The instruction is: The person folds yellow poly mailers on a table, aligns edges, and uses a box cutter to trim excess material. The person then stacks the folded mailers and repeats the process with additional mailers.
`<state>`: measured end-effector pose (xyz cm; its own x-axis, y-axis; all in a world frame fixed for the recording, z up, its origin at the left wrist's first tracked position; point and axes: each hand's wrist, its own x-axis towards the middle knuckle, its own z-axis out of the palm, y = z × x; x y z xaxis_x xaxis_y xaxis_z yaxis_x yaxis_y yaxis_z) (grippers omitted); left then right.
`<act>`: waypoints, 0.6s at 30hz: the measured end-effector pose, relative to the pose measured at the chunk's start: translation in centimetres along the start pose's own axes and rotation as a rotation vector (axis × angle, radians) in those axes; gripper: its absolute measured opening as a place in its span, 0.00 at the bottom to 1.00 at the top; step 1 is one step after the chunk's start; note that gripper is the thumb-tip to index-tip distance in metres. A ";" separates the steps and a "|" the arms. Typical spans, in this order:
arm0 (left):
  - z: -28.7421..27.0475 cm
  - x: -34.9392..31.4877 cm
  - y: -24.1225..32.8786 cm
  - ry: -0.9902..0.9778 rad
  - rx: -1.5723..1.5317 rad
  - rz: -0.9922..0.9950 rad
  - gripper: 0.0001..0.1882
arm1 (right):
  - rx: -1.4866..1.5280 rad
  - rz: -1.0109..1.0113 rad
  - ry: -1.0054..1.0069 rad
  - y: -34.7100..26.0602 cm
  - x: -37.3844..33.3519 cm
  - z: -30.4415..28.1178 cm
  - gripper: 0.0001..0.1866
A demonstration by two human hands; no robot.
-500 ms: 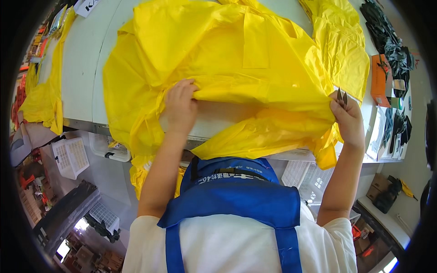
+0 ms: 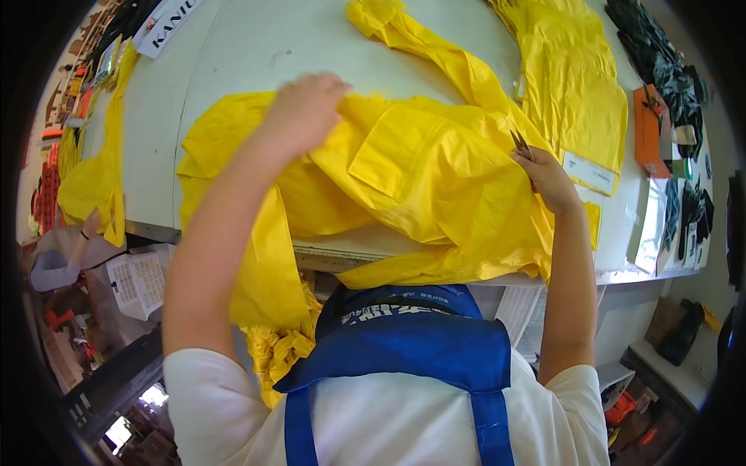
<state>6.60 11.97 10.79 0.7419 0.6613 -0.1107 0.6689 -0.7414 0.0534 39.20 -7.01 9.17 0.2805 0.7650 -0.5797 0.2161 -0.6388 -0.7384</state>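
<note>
A yellow garment (image 2: pixel 435 179) of smooth, thin material lies rumpled over the near part of the table, with a patch like a pocket on it. One long strip of it, perhaps a sleeve, runs to the far side, and part hangs over the front edge. My right hand (image 2: pixel 553 182) is closed around small thread snips (image 2: pixel 521 142), blades pointing up and away, at the garment's right side. Across the garment reaches my left arm; my left hand (image 2: pixel 307 116) is at its far edge, smeared by motion, so its fingers and any grip cannot be made out.
Folded yellow garments (image 2: pixel 575 101) lie at the far right, near an orange box (image 2: pixel 651 132) and black items (image 2: pixel 657 54). Another person's hand (image 2: pixel 92 224) touches yellow cloth (image 2: pixel 93 190) at far left. A white basket (image 2: pixel 138 283) stands below the table edge (image 2: pixel 151 231).
My left hand has moved up and away to the garment's far edge. My right hand, with the snips, has shifted left. The garment has been turned and now lies lower and flatter.
</note>
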 end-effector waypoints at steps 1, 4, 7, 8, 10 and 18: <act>2.0 -1.0 1.4 0.069 -0.188 0.078 0.23 | 0.014 0.004 -0.021 0.6 0.3 0.1 0.11; 4.0 -2.6 5.3 0.027 -0.240 -0.018 0.23 | 0.129 -0.007 -0.013 1.6 0.4 -0.1 0.09; 3.0 -3.4 7.2 -0.167 -0.518 -0.289 0.24 | 0.195 -0.110 0.062 2.6 0.8 0.1 0.10; 3.6 -3.3 7.4 -0.195 -0.622 -0.327 0.22 | 0.164 -0.158 0.110 3.0 0.8 0.2 0.10; 5.0 -3.7 7.1 -0.238 -0.817 -0.430 0.19 | 0.087 -0.215 0.160 2.9 0.8 0.8 0.11; 1.8 -3.9 8.6 -0.169 -1.177 -0.330 0.08 | 0.125 -0.446 0.443 -0.6 -3.2 5.1 0.09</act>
<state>9.39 2.84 9.91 0.5729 0.7092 -0.4108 0.5226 0.0699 0.8497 33.35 -8.64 9.74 0.5543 0.8318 -0.0296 0.2982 -0.2317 -0.9259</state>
